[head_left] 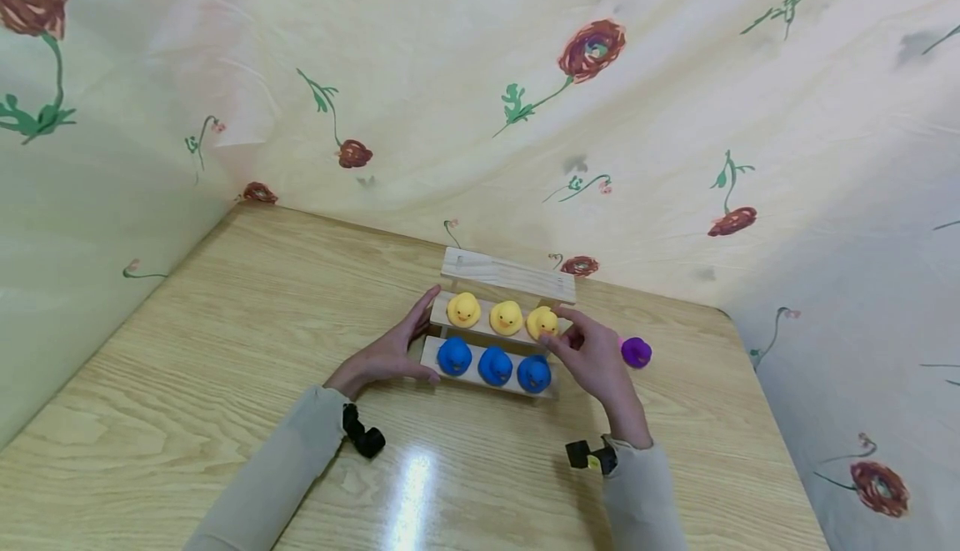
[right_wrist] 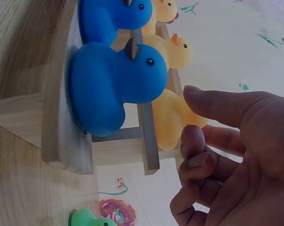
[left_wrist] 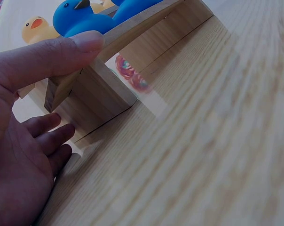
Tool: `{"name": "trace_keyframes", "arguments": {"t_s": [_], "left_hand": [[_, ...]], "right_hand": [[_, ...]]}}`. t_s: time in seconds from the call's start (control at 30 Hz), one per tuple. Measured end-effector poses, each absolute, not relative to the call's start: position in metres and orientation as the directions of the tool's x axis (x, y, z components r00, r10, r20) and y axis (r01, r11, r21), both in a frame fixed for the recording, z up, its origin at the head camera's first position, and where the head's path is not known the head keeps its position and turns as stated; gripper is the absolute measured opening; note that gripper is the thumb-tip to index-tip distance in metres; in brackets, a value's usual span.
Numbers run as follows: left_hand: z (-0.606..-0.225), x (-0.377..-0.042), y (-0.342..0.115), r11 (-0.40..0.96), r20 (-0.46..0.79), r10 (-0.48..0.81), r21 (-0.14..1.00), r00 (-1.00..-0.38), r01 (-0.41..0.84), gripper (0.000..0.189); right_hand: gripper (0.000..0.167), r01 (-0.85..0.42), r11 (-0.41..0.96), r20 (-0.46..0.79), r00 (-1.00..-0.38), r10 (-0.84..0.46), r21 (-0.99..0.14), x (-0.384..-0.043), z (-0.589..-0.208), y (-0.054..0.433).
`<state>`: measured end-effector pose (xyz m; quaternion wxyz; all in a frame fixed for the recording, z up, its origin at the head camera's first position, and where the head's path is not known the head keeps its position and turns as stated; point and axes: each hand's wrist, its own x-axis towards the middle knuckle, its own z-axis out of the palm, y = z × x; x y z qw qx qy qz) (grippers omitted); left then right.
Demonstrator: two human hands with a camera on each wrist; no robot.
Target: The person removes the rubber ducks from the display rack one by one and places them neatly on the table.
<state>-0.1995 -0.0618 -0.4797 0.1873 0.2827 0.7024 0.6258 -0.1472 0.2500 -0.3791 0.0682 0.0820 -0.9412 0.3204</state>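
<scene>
The right hand (head_left: 596, 359) pinches the rightmost yellow duck (head_left: 542, 318) by thumb and fingers at the right end of the middle step (head_left: 441, 309) of a wooden rack (head_left: 510, 274). The duck's beak faces the person; the rack's long axis runs left to right, right end slightly nearer. The left hand (head_left: 386, 357), fingers extended, thumb forward, spans the left end. Blue ducks (head_left: 495, 366) line the lower step; a purple duck (head_left: 637, 353) sits rightward.

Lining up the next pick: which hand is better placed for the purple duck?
The right hand, probably: the purple duck lies close beside it, though that hand first needs to release its yellow duck. The left hand is at the other end of the stand.
</scene>
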Motion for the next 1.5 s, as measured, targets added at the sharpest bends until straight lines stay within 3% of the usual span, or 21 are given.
{"name": "trace_keyframes", "arguments": {"t_s": [0.93, 1.5], "left_hand": [[-0.477, -0.198, -0.062, 0.078, 0.064, 0.629, 0.986, -0.775, 0.145, 0.132], [-0.477, -0.198, -0.062, 0.068, 0.072, 0.633, 0.987, -0.771, 0.148, 0.131]], "right_hand": [[0.039, -0.181, 0.814, 0.244, -0.968, -0.049, -0.551, -0.132, -0.375, 0.283], [0.041, -0.102, 0.834, 0.171, -0.985, -0.010, -0.543, -0.125, -0.382, 0.302]]}}
